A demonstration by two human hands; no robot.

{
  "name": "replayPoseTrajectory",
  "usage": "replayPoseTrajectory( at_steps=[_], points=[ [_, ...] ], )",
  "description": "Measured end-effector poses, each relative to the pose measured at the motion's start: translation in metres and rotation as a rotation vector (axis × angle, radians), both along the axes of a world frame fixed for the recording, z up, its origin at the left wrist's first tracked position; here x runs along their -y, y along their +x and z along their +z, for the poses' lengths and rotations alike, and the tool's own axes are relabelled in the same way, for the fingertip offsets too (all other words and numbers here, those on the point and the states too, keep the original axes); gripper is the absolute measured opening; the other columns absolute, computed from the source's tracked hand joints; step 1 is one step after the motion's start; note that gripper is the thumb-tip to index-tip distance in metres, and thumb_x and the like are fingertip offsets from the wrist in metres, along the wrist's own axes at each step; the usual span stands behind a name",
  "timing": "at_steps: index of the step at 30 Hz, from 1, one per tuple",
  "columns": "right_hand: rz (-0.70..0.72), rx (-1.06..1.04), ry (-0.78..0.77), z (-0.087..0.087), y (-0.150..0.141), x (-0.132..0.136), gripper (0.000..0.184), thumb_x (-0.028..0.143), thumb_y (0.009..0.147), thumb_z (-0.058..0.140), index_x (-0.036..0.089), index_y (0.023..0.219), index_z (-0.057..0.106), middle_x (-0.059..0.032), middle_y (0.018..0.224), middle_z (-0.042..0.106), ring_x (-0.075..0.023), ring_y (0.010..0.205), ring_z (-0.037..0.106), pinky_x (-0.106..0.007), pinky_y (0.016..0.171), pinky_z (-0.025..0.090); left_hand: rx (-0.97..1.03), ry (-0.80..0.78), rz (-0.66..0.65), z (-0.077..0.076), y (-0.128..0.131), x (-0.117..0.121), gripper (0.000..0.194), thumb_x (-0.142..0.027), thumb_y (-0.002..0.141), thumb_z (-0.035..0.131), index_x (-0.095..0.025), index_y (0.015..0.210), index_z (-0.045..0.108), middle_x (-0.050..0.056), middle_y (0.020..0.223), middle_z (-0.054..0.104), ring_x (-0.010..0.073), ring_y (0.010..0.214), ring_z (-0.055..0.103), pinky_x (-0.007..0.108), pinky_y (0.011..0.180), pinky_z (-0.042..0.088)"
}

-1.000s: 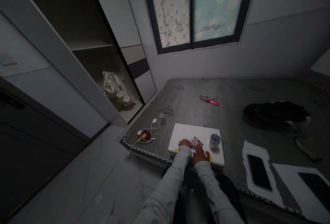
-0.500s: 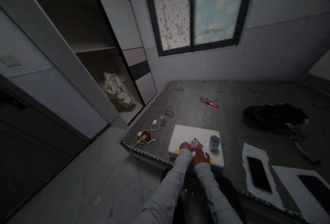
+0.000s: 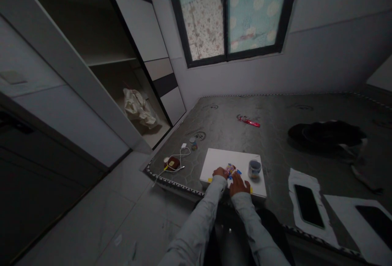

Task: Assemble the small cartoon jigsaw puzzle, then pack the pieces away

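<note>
A small, brightly coloured flat piece point(image 3: 232, 169) with an uneven outline lies on the white box point(image 3: 214, 158); its details are too small to read. At its left edge is my left hand point(image 3: 220, 172), fingers curled in; what they pinch, if anything, is hidden. My right hand point(image 3: 240, 185) lies over the piece's near right side, fingers stretched forward and touching it, thumb spread out to the right. Just right of that hand, a small clear jar point(image 3: 254, 169) stands on the box. Yellow tabs show on the box's near edge.
The box rests on a grey mattress point(image 3: 220, 127). To its left are a small jar point(image 3: 193, 143), a white cable point(image 3: 180, 156) and a brown object point(image 3: 172, 163). Farther back lies a red packet point(image 3: 249, 122). On the right are a black cap point(image 3: 329, 137) and a phone point(image 3: 309, 205) on white paper.
My hands have shifted only slightly over the coloured piece, whose visible outline looks a little different. The box and its jar stay in place. The camera view has moved a touch.
</note>
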State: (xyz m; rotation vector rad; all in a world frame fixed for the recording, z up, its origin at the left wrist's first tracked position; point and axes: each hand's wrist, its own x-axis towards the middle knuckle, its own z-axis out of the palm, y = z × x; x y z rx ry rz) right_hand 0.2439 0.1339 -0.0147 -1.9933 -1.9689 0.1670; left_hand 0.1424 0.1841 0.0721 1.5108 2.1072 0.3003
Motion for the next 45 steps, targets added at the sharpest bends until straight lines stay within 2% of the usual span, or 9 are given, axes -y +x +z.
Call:
replayPoseTrajectory(
  at_steps=[4, 9, 15, 20, 25, 32, 38, 42, 45],
  points=[
    [-0.025, -0.05, 0.019, 0.004, 0.001, -0.005, 0.049, 0.021, 0.095, 0.033, 0.017, 0.137, 0.057, -0.0121, 0.15, 0.048, -0.0239, 0.136, 0.043, -0.048, 0.109, 0.02, 0.065, 0.063, 0.056, -0.008, -0.011, 0.0, 0.024, -0.032, 0.089, 0.064, -0.02, 0.107, 0.073, 0.009, 0.107, 0.075, 0.0175, 0.098, 0.07, 0.022, 0.08, 0.048],
    [-0.037, -0.068, -0.031, 0.016, 0.005, -0.021, 0.046, 0.013, 0.09, 0.039, 0.023, 0.126, 0.065, -0.0094, 0.14, 0.059, -0.026, 0.127, 0.051, -0.049, 0.106, 0.022, 0.089, 0.093, -0.029, -0.014, -0.031, -0.003, 0.017, -0.028, 0.086, 0.067, -0.022, 0.1, 0.075, 0.005, 0.103, 0.077, 0.0144, 0.091, 0.069, 0.019, 0.075, 0.046],
    [0.036, -0.166, 0.006, 0.034, 0.009, -0.032, 0.046, 0.012, 0.086, 0.043, 0.024, 0.124, 0.066, -0.0076, 0.142, 0.057, -0.0249, 0.124, 0.053, -0.046, 0.103, 0.027, 0.04, 0.088, -0.055, -0.008, -0.038, -0.003, 0.021, -0.032, 0.085, 0.066, -0.02, 0.1, 0.075, 0.006, 0.101, 0.077, 0.0152, 0.09, 0.069, 0.02, 0.074, 0.046],
    [0.049, -0.501, -0.003, 0.043, -0.005, -0.04, 0.045, 0.039, 0.087, 0.056, 0.019, 0.126, 0.064, -0.0111, 0.13, 0.065, -0.0246, 0.113, 0.062, -0.038, 0.095, 0.043, -0.003, 0.141, -0.179, 0.007, -0.032, 0.001, 0.023, -0.028, 0.088, 0.06, -0.022, 0.106, 0.074, 0.005, 0.106, 0.076, 0.0169, 0.098, 0.069, 0.022, 0.084, 0.048],
    [-0.161, -0.923, -0.144, 0.046, -0.016, -0.058, 0.027, 0.042, 0.074, 0.071, 0.024, 0.093, 0.072, -0.0062, 0.092, 0.076, -0.0235, 0.088, 0.071, -0.033, 0.083, 0.055, -0.015, 0.164, -0.299, 0.018, -0.03, 0.0, 0.021, -0.024, 0.087, 0.061, -0.021, 0.103, 0.074, 0.007, 0.112, 0.075, 0.0192, 0.103, 0.068, 0.026, 0.093, 0.049],
    [-0.152, -1.059, -0.212, 0.041, -0.009, -0.078, 0.038, 0.052, 0.079, 0.065, 0.016, 0.089, 0.068, -0.0111, 0.079, 0.075, -0.0217, 0.067, 0.071, -0.029, 0.054, 0.057, 0.361, 0.252, -0.128, 0.01, -0.043, -0.011, 0.017, -0.026, 0.087, 0.064, -0.02, 0.098, 0.076, 0.003, 0.097, 0.077, 0.0126, 0.083, 0.07, 0.023, 0.082, 0.054],
    [-0.168, -0.945, -0.137, 0.04, 0.003, -0.076, 0.032, 0.043, 0.074, 0.065, 0.018, 0.094, 0.07, -0.0082, 0.087, 0.076, -0.0211, 0.08, 0.07, -0.031, 0.071, 0.057, 0.516, 0.234, -0.012, 0.002, -0.052, -0.02, 0.019, -0.024, 0.083, 0.069, -0.016, 0.097, 0.077, 0.007, 0.09, 0.077, 0.0125, 0.077, 0.07, 0.022, 0.073, 0.056],
    [-0.189, -0.85, -0.114, 0.04, 0.004, -0.069, 0.023, 0.036, 0.075, 0.064, 0.02, 0.09, 0.071, -0.0067, 0.088, 0.076, -0.0221, 0.082, 0.07, -0.031, 0.075, 0.054, 0.545, 0.226, -0.031, 0.021, -0.044, -0.03, 0.024, -0.03, 0.082, 0.072, -0.015, 0.1, 0.076, 0.007, 0.087, 0.077, 0.0126, 0.072, 0.07, 0.022, 0.069, 0.057],
    [-0.197, -0.811, -0.111, 0.039, 0.002, -0.064, 0.018, 0.035, 0.082, 0.062, 0.023, 0.092, 0.071, -0.0033, 0.089, 0.075, -0.0212, 0.087, 0.07, -0.03, 0.079, 0.054, 0.541, 0.284, -0.178, 0.049, -0.024, -0.038, 0.024, -0.032, 0.081, 0.073, -0.016, 0.098, 0.077, 0.006, 0.086, 0.077, 0.0124, 0.074, 0.07, 0.022, 0.071, 0.056]
  ],
)
